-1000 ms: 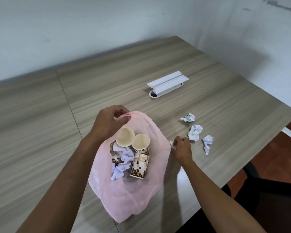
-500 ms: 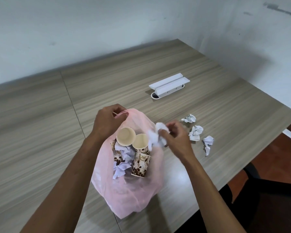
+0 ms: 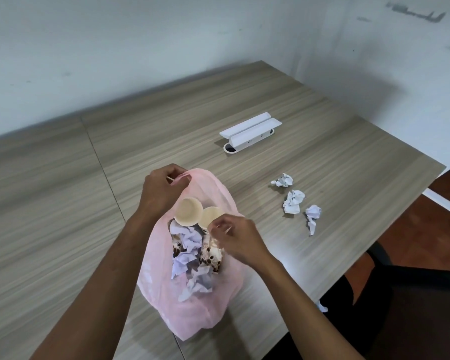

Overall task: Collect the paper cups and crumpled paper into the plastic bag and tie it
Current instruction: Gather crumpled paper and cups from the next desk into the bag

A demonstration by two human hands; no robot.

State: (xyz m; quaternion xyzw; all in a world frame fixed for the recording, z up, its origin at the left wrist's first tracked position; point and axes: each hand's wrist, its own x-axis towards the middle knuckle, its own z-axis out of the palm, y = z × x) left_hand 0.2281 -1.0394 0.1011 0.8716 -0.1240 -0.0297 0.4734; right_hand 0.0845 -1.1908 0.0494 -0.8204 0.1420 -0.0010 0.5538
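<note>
Midway through the clean-up, a person's left hand (image 3: pixel 161 189) pinches the far rim of a pink plastic bag (image 3: pixel 192 302), its fingers (image 3: pixel 178 172) curled tight on the thin film and lifting it, evidently to keep the mouth gaping so rubbish can drop in. The right hand (image 3: pixel 235 239) hovers at the near side of the opening, just over the cups; its fingers (image 3: pixel 220 224) are drawn together, though whether they pinch the bag's edge or hold nothing cannot be told from this angle.

Below and between the two sets of fingers, two paper cups (image 3: pixel 189 211) stand mouth-up inside the bag, with more patterned cups and several balls of crumpled paper (image 3: pixel 190 245) heaped beneath them. The sack slumps on the wood-grain bench (image 3: pixel 63 203), held up only by the left hand's grip.

Well off to the right of the right hand's fingers, three crumpled paper wads (image 3: pixel 294 201) lie loose on the bench, near one another and apart from the bag. They look to be the last pieces to gather before the handles can be knotted. Beyond the left fingers sits a white cable box (image 3: pixel 250 132), playing no part in the job.
</note>
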